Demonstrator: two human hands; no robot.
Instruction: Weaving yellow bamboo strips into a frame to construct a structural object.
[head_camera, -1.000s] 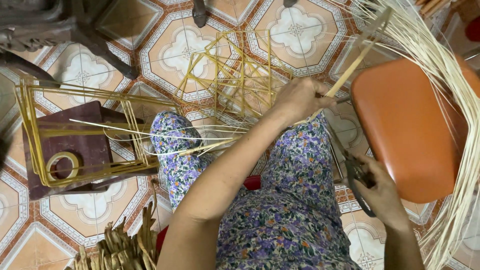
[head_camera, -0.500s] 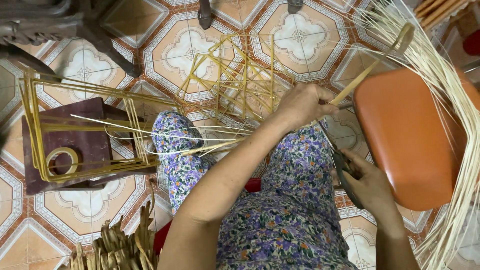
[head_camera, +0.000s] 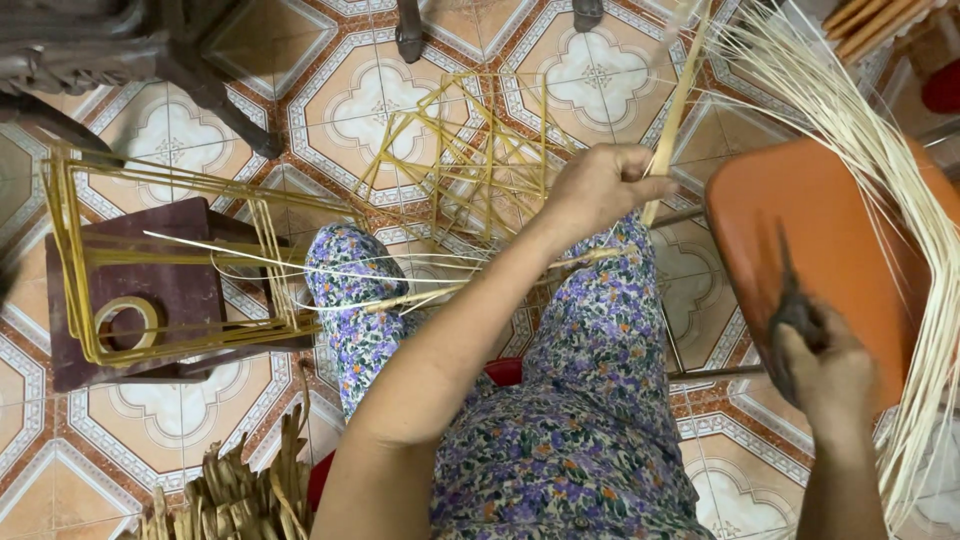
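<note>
Head view, left hand (head_camera: 600, 185) gripping bamboo strip (head_camera: 676, 110), orange seat (head_camera: 810, 250) beside

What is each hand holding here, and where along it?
Left hand grips a bamboo strip near its lower end. Right hand holds a dark knife by its handle.

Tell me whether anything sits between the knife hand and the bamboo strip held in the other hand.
Nothing visible does. The right hand holds the dark knife over the orange stool; the left hand grips the bamboo strip; only open stool surface lies between.
</note>
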